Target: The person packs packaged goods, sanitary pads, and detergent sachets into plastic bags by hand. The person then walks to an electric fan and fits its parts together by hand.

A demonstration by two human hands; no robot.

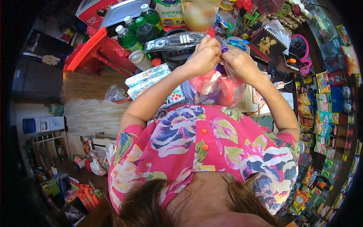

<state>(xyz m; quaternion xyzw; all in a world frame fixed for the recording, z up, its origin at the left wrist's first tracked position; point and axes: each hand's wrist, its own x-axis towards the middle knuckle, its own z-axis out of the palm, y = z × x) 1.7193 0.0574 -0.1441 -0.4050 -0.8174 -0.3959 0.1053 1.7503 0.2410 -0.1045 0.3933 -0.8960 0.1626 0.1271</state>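
Observation:
A clear plastic bag [215, 90] stands upright on the crowded counter close to my chest. Pink-red and purple things show through it; their kind cannot be made out. My left hand [204, 56] pinches the gathered top of the bag, fingers closed. Close beside it, my right hand [242, 66] also has its fingers closed on the bag's top. The fingertips nearly meet, and the exact part of the bag between them is partly hidden. Just left of my left hand lies a remote control [176, 42] in a plastic wrapper.
Green bottles [147, 30] with white or green caps stand at the back left. White printed packs [149, 81] lie beside my left forearm. A spiral notebook [268, 41] and a pink-framed mirror [298, 47] are at the right. Snack packets [323, 125] hang along the right side.

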